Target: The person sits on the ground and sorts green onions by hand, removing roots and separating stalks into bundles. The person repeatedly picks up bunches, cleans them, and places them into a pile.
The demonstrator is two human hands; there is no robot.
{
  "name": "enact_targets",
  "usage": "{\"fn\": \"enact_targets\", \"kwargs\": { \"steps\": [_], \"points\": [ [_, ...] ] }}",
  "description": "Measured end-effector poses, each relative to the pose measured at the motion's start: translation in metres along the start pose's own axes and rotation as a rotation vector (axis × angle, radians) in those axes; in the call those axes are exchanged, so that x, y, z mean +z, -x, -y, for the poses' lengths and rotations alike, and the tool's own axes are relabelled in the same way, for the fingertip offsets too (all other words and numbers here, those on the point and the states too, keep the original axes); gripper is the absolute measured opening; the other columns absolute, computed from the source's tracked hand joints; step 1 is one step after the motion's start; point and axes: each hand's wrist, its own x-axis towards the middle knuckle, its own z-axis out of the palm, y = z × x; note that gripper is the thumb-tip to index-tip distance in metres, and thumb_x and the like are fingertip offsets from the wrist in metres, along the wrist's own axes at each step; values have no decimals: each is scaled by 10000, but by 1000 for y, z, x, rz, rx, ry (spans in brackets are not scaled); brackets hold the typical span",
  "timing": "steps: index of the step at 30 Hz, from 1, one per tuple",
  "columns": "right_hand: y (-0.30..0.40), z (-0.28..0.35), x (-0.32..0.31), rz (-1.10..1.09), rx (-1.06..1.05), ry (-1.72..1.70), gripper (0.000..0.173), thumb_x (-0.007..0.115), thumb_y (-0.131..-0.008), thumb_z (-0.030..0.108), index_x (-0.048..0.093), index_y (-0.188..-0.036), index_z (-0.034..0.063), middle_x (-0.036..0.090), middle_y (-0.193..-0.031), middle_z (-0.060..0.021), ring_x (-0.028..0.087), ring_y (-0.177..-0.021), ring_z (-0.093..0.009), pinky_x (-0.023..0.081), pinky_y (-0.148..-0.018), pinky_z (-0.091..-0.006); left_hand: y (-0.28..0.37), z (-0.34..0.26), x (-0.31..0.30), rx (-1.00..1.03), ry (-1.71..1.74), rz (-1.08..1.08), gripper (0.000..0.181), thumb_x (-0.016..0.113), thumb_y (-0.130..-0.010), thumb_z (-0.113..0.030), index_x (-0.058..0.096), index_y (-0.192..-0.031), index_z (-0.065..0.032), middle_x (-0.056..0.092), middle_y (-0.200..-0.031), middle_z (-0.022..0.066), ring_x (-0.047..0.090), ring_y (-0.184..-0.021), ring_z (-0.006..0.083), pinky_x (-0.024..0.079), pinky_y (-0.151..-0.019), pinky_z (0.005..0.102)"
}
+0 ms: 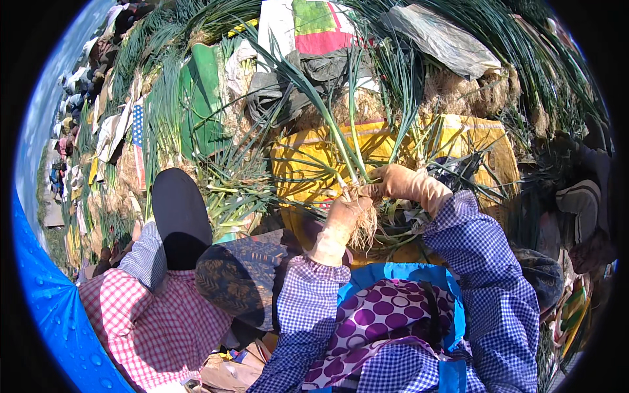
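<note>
Both my hands wear tan work gloves and meet over a yellow woven plastic sack (300, 172) spread before me. My left hand (346, 213) grips several green onions (339, 140) near their white bases, their pale roots hanging beneath it and their long green leaves rising up and to the left. Close against the bunch, my right hand (393, 182) has bent fingers touching the stalks beside the left fingertips; whether it grips a stalk is hard to tell. Loose leaves and stalks (241, 196) lie scattered on the left. More green onions (410, 118) stand just beyond my right hand.
A person in a red checked shirt (162, 324) and dark cap sits close at my left. Rows of rooted onion bundles (452, 93) lie ahead, partly under a grey sheet (437, 37) and a green sack (201, 103). A blue umbrella (54, 314) edges the lower left.
</note>
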Motion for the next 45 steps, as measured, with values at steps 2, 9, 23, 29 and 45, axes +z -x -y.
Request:
{"fn": "enact_targets", "kwargs": {
  "steps": [2, 9, 23, 29, 45],
  "points": [
    [-5, 3, 0, -24, -46, 157, 440, 652, -838, 400, 631, -1080, 35, 672, -910, -167, 644, -807, -242, 503, -728, -353, 0, -2, -4, -47, -17, -3, 294, 619, -815, -99, 619, -1095, -12, 648, -940, 15, 590, -799, 118, 471, -729, 253],
    [-6, -2, 5, -54, -255, 408, 243, 582, -821, 240, 647, -922, 28, 652, -830, -191, 618, -805, -376, 494, -689, -412, -1, -3, -7, -76, -45, 9, 286, 565, -783, -41, 599, -1062, 12, 614, -888, 25, 549, -789, 127, 444, -722, 259],
    [31, 32, 14, 14, -319, 162, 245, 599, -873, 294, 652, -922, 60, 638, -767, -136, 628, -691, -281, 487, -640, -369, 8, -25, 5, -103, -12, 152, 174, 578, -834, -92, 628, -986, -24, 631, -803, -13, 542, -664, 73, 435, -594, 233],
    [125, 112, -31, -664, -316, -578, 318, 563, -920, 329, 631, -946, 19, 604, -707, -19, 544, -662, -80, 418, -560, -221, -4, 0, -15, 72, -175, -195, 256, 582, -878, -153, 606, -1101, -29, 651, -818, 50, 604, -713, 147, 473, -632, 294],
    [67, -43, 56, -305, 398, 480, 352, 623, -819, 377, 655, -986, 69, 666, -927, -152, 627, -893, -335, 494, -779, -399, 20, -67, -6, 28, 522, -19, 322, 649, -851, -259, 605, -1070, -27, 637, -802, 33, 620, -653, 157, 524, -597, 281]
  ]
}}
